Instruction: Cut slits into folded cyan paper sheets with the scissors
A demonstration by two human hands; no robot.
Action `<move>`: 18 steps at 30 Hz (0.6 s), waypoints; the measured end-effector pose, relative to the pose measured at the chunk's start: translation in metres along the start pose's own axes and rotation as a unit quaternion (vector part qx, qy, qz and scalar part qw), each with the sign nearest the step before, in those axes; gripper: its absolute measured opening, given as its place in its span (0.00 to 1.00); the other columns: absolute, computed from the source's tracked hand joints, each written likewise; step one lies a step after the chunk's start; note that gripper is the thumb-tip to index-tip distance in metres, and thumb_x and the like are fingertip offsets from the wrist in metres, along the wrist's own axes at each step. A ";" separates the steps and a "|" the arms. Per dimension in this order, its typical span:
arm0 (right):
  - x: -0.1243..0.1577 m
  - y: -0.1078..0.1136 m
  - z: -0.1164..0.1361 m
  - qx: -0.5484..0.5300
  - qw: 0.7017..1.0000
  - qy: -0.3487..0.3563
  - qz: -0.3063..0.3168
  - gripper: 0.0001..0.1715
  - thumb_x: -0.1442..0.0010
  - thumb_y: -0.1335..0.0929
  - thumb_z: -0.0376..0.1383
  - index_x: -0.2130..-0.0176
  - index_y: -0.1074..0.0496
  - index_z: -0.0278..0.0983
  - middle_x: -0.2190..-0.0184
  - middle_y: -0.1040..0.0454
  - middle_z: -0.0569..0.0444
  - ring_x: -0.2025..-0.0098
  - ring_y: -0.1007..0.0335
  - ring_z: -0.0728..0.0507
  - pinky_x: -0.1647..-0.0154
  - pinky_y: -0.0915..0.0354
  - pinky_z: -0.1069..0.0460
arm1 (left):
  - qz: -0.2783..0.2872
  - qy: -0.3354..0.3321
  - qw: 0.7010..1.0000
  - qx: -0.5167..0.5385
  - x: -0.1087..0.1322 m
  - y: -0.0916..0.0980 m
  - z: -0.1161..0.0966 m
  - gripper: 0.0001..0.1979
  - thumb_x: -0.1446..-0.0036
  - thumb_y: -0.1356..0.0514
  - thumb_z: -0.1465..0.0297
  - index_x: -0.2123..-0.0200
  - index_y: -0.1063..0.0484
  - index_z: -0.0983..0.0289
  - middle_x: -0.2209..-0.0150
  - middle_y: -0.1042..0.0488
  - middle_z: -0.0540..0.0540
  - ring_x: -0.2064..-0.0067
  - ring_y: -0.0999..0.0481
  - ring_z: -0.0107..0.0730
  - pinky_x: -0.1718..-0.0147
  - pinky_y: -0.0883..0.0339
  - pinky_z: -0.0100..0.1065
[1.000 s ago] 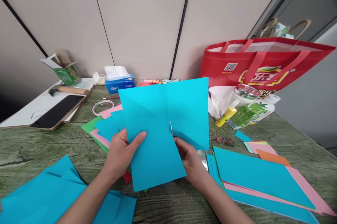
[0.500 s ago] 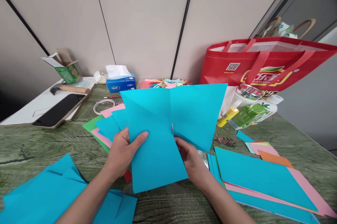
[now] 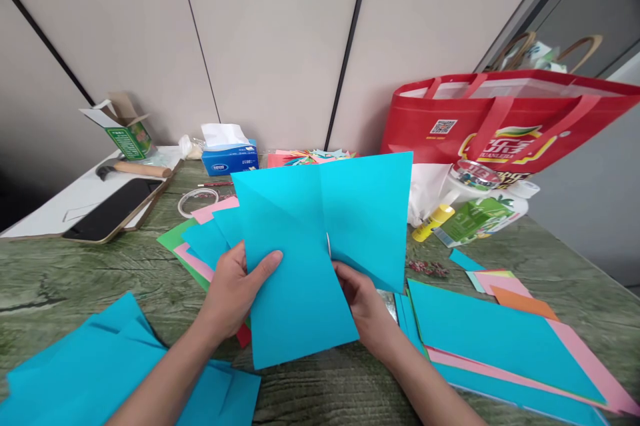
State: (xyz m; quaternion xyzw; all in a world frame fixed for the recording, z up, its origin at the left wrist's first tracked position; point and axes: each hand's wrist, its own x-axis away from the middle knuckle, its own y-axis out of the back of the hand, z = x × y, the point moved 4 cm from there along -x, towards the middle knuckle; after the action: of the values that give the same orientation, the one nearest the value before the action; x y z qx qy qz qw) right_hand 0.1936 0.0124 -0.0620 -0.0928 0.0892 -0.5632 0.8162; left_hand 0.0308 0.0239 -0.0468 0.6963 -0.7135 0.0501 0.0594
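I hold a creased blue paper sheet (image 3: 320,239) upright above the green table (image 3: 60,279). My left hand (image 3: 233,293) grips its left lower edge, thumb on the front. Gripping the sheet at its middle fold is my right hand (image 3: 365,309), fingers partly behind the paper. A thin pale sliver shows at the fold between the two halves; I cannot make out what it is. Behind the sheet lie more blue, pink and green papers (image 3: 200,243).
Stacks of blue and pink sheets lie at right (image 3: 500,339) and lower left (image 3: 100,366). A red bag (image 3: 500,123), glue stick (image 3: 433,221), green bottle (image 3: 475,216), tape roll (image 3: 197,199), tissue box (image 3: 230,156) and a phone on a board (image 3: 107,209) stand further back.
The sheet's right half swung out to the right, then came slightly back. Both hands kept their grip in almost the same place.
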 end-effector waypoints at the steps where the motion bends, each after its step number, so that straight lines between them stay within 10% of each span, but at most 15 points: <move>1: 0.000 0.000 0.000 0.002 1.000 -0.005 -0.002 0.26 0.62 0.27 0.45 0.60 0.28 0.42 0.60 0.25 0.51 0.58 0.30 0.37 0.57 0.33 0.44 | 0.000 -0.002 1.000 0.000 0.000 0.000 0.000 0.20 0.52 0.42 0.62 0.53 0.36 0.56 0.50 0.31 0.53 0.55 0.28 0.46 0.61 0.28 0.44; 18: 0.000 -0.002 0.001 0.013 1.000 -0.015 0.005 0.25 0.61 0.27 0.46 0.62 0.28 0.42 0.62 0.25 0.51 0.59 0.30 0.37 0.60 0.32 0.44 | 0.009 0.004 1.000 0.016 -0.001 0.000 0.002 0.20 0.51 0.42 0.62 0.53 0.37 0.54 0.49 0.31 0.50 0.54 0.28 0.45 0.61 0.28 0.43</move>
State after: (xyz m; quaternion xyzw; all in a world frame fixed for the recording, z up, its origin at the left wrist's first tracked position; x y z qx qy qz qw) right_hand 0.1923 0.0121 -0.0608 -0.0897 0.0700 -0.5592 0.8212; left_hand 0.0303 0.0243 -0.0491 0.6905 -0.7187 0.0644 0.0505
